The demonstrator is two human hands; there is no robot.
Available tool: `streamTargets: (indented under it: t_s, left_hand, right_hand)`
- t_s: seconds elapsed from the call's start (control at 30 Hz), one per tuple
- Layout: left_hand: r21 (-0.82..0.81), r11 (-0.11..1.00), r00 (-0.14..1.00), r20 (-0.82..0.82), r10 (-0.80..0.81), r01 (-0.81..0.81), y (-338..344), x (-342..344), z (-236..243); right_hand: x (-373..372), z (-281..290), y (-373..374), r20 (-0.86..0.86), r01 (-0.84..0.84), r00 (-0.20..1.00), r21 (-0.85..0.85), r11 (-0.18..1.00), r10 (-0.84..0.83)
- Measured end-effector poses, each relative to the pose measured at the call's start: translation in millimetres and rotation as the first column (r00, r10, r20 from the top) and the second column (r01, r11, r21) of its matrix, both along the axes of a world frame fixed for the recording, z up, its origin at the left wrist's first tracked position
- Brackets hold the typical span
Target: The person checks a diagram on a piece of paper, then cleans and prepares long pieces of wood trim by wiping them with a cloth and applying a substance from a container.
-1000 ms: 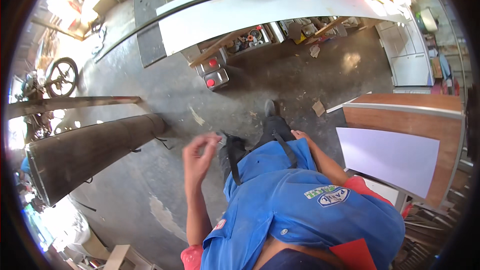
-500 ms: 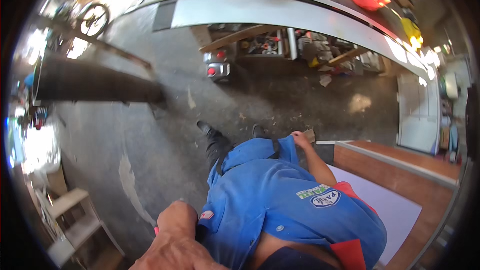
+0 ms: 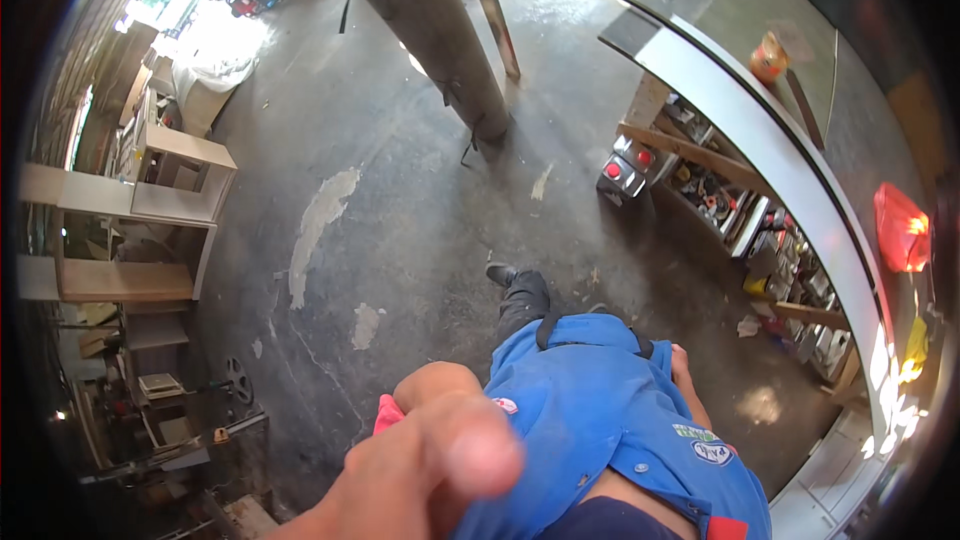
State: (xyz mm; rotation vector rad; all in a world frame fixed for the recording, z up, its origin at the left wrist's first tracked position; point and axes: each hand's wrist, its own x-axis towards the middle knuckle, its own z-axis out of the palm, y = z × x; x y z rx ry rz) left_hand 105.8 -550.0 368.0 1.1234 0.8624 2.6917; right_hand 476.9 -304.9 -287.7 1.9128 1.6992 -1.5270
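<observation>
My left hand (image 3: pixel 420 470) is raised close in front of me at the lower edge, large and blurred. One fingertip shows over the blue shirt (image 3: pixel 570 410); the other fingers are not clear. A bit of pinkish-red cloth (image 3: pixel 386 413) shows beside this arm; whether the hand touches it I cannot tell. My right hand (image 3: pixel 682 365) hangs at my right side, against the edge of the shirt near the hem. Its fingers are mostly hidden by the shirt, so whether they grip the cloth is unclear.
A thick dark column (image 3: pixel 430 40) stands ahead. To the right, a long white panel (image 3: pixel 770 130) spans a workbench, with grey-and-red boxes (image 3: pixel 622 175) beneath it. Pale wooden shelf units (image 3: pixel 185 180) line the left. The concrete floor (image 3: pixel 420 230) has light patches.
My view has swung left, bringing the shelves in and sending the bench to the right. My right hand, earlier at the shirt hem with fingers on it, is now partly hidden.
</observation>
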Motion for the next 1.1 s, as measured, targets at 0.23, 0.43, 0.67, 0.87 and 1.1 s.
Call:
streamTargets:
  t_s: [0.23, 0.43, 0.67, 0.87, 1.1]
  left_hand:
    - [0.321, 0.944, 0.971, -0.188, 0.146, -0.080, -9, -70, -13]
    - [0.341, 0.881, 0.900, -0.169, 0.401, -0.328, -51, -149, -13]
    - [0.254, 0.771, 0.760, -0.165, 0.629, -0.584, -78, -199, -24]
    - [0.020, 0.661, 0.602, -0.395, 0.695, -0.750, -96, -253, -16]
    - [-0.238, 0.617, 0.655, -0.391, 0.647, -0.750, -84, -256, -21]
  right_hand:
    - [-189, 29, 29, -0.109, -0.249, 0.960, 0.077, 0.965, 0.257]
    - [-304, 20, 31, -0.093, -0.434, 0.891, 0.104, 0.895, 0.444]
    - [-449, 58, 7, -0.125, -0.742, 0.640, 0.159, 0.652, 0.759]
    - [-498, 26, 48, -0.174, -0.847, 0.493, 0.128, 0.516, 0.852]
    - [-585, 11, 94, -0.109, -0.947, 0.317, -0.093, 0.308, 0.942]
